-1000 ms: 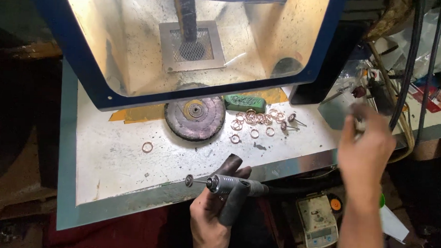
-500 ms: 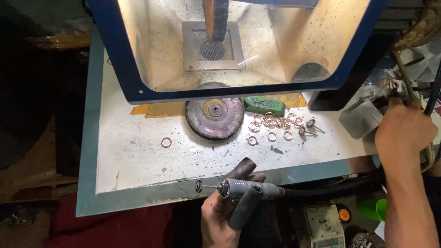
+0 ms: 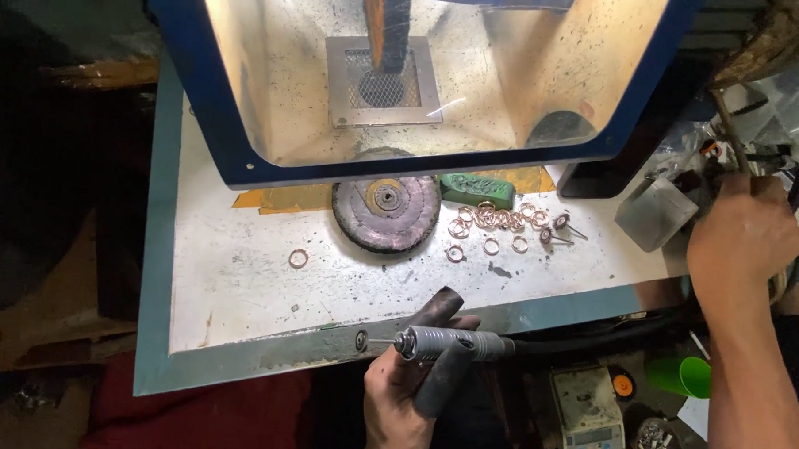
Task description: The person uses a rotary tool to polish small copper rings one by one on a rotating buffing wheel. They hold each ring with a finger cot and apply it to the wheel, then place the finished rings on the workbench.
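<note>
My left hand [image 3: 402, 397] grips a grey rotary handpiece [image 3: 448, 344] with a small disc bit at its tip, held level just off the front edge of the white worktop [image 3: 238, 290]. A dark leather guard covers one finger. My right hand [image 3: 744, 236] reaches far right into a clutter of small tools and cables, fingers closed around something I cannot make out. Several copper-coloured rings [image 3: 497, 221] lie scattered mid-table, and a single ring [image 3: 298, 258] lies apart to the left. A round buffing wheel [image 3: 386, 211] lies flat beside a green polishing bar [image 3: 477, 190].
A blue-framed polishing hood [image 3: 404, 83] with a vent grille and spinning mop fills the back. A clear plastic bag [image 3: 657, 211] sits at right. Below the table edge are a small digital scale [image 3: 588, 413] and a green cup [image 3: 686, 376].
My right hand has moved from above the table's right edge farther right into the tool clutter. The left hand keeps the handpiece in the same place.
</note>
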